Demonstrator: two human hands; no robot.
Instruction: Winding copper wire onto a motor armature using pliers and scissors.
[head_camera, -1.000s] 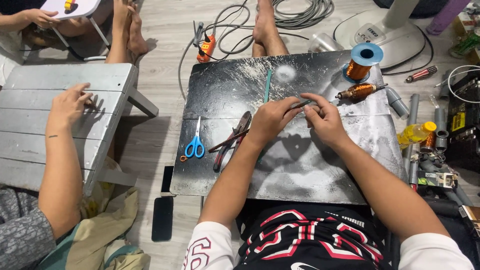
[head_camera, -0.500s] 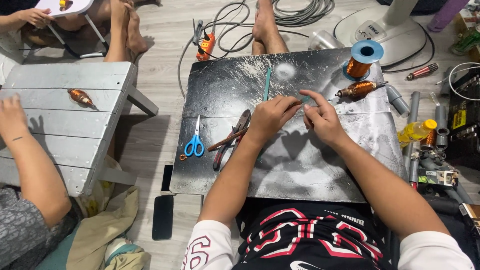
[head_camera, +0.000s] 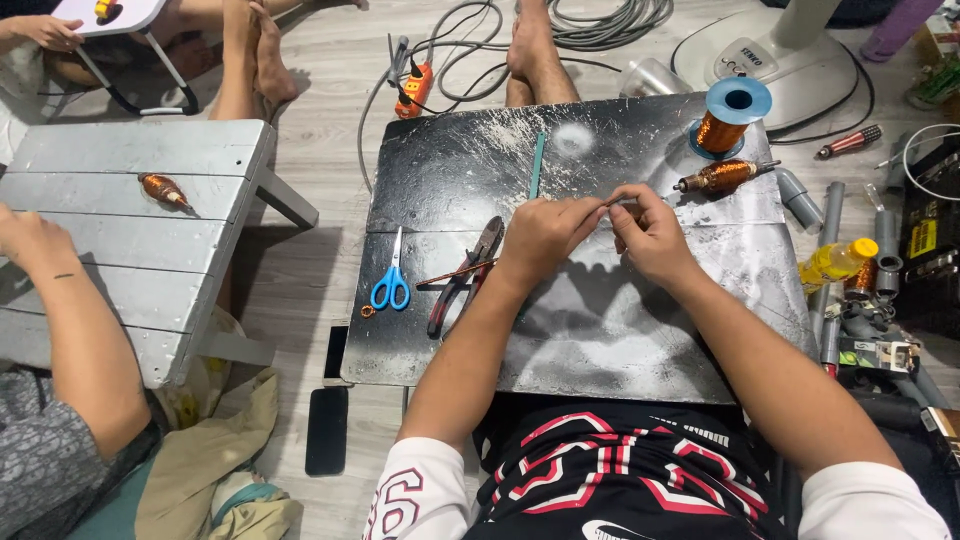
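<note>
Copper wire (head_camera: 612, 202) between both hands

The near half of the dark tabletop (head_camera: 620, 340) lies bare in front of both hands, with open passage toward the person's body. To the left, pliers (head_camera: 470, 270) and blue scissors (head_camera: 392, 280) lie side by side and block that flank. Beyond the right hand (head_camera: 650, 235), a wound copper coil (head_camera: 722, 177) and a spool of copper wire (head_camera: 730, 118) crowd the far right corner. A thin green strip (head_camera: 538, 166) lies beyond the left hand (head_camera: 540, 235); the far left part stays open.
</note>
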